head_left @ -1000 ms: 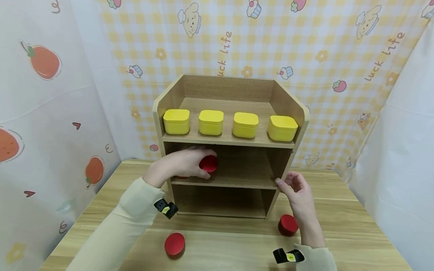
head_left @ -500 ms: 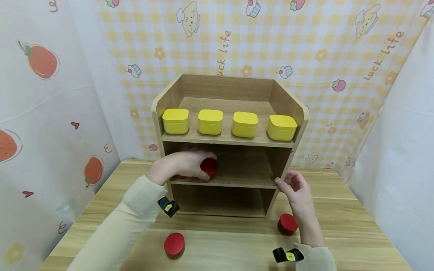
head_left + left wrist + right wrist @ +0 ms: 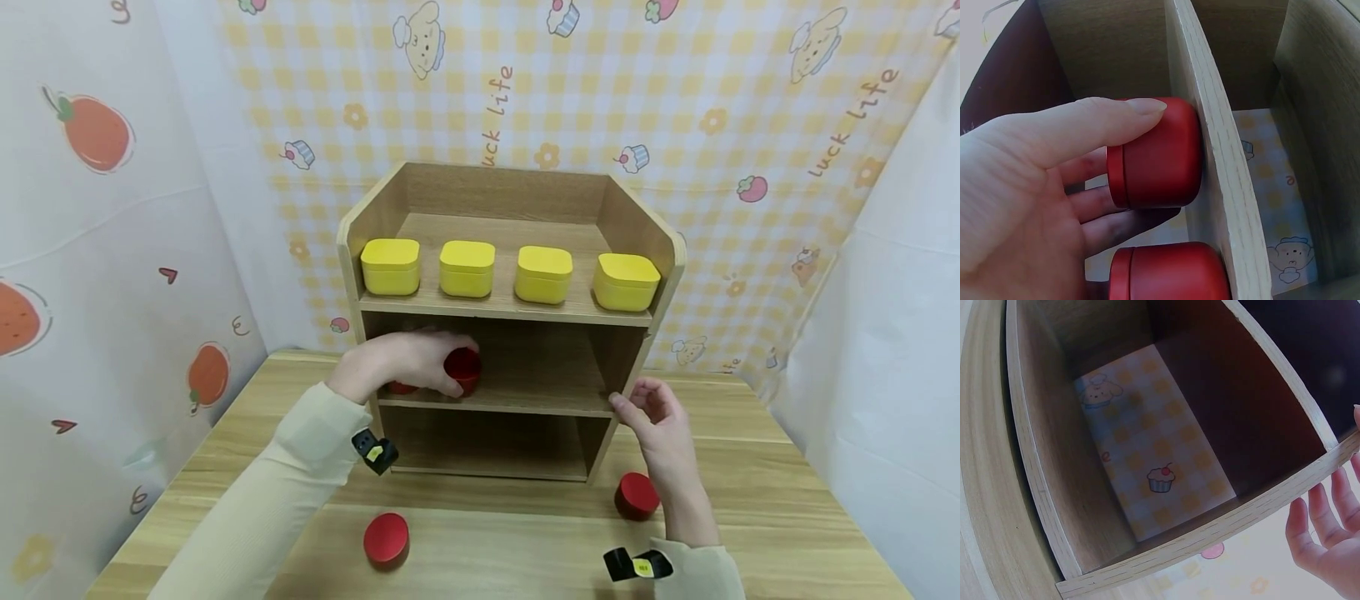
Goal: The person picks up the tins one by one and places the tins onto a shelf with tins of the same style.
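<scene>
My left hand (image 3: 416,360) reaches into the middle level of a small wooden shelf (image 3: 502,310). Between thumb and fingers it grips a round red tin (image 3: 1163,156), which sits against the shelf board in the left wrist view. Beside it on the same board is a second red tin (image 3: 1172,275), partly hidden behind my hand in the head view. At the shelf's right side, my right hand (image 3: 663,429) holds the side panel's front edge, thumb in front and fingers curled around the outside. The right wrist view shows its fingertips (image 3: 1298,512) right at that edge.
Several yellow lidded boxes (image 3: 468,270) line the front of the top shelf. On the wooden table (image 3: 517,550), one red tin (image 3: 387,539) stands front left and another red tin (image 3: 637,496) stands close to my right forearm. A patterned cloth (image 3: 465,100) hangs behind.
The tin in my left hand has lowered slightly onto the middle shelf, and the left wrist has shifted a little right. My right hand keeps its place on the side panel.
</scene>
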`<state>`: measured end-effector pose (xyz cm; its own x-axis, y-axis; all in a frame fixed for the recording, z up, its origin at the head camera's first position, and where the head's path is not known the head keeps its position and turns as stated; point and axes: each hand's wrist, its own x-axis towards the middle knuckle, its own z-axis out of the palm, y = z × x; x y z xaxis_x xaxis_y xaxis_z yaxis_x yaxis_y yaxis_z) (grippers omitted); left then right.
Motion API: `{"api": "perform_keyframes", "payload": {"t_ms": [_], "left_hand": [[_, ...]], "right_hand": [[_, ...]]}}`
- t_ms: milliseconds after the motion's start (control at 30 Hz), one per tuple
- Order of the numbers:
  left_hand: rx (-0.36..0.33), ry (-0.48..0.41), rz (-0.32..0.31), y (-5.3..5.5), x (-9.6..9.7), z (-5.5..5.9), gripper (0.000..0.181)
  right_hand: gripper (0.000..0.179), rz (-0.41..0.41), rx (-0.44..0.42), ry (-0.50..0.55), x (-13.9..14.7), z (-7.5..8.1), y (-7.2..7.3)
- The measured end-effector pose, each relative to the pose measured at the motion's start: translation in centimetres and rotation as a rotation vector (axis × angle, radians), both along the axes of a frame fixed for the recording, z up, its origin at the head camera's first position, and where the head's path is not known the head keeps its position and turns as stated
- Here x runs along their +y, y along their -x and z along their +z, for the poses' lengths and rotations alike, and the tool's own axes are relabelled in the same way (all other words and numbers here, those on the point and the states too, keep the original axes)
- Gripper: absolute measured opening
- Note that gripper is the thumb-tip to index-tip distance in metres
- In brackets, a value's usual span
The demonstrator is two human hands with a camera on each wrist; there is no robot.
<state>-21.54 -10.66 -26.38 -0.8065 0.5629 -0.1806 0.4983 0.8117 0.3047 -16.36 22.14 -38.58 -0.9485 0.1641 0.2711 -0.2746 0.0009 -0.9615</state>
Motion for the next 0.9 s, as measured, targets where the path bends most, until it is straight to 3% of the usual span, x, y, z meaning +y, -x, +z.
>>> {"api": "perform_keyframes", "payload": {"t_ms": [467,667,900], "left_hand": [[-0.048,0.0,0.022,0.16,-0.05,0.11,0.065],[-0.069,-0.038,0.022,0.04,-0.16,-0.1,0.085],[-0.013,-0.055,-0.016,-0.41,0.02,0.12,0.102]], "right_hand": [[0.026,0.003,0.003,-0.01,0.06,0.06,-0.05],[0.025,0.005,0.002,0.0,0.03,0.03,-0.04],[0.025,0.009,0.008,0.003,0.05,0.01,0.0]]}}
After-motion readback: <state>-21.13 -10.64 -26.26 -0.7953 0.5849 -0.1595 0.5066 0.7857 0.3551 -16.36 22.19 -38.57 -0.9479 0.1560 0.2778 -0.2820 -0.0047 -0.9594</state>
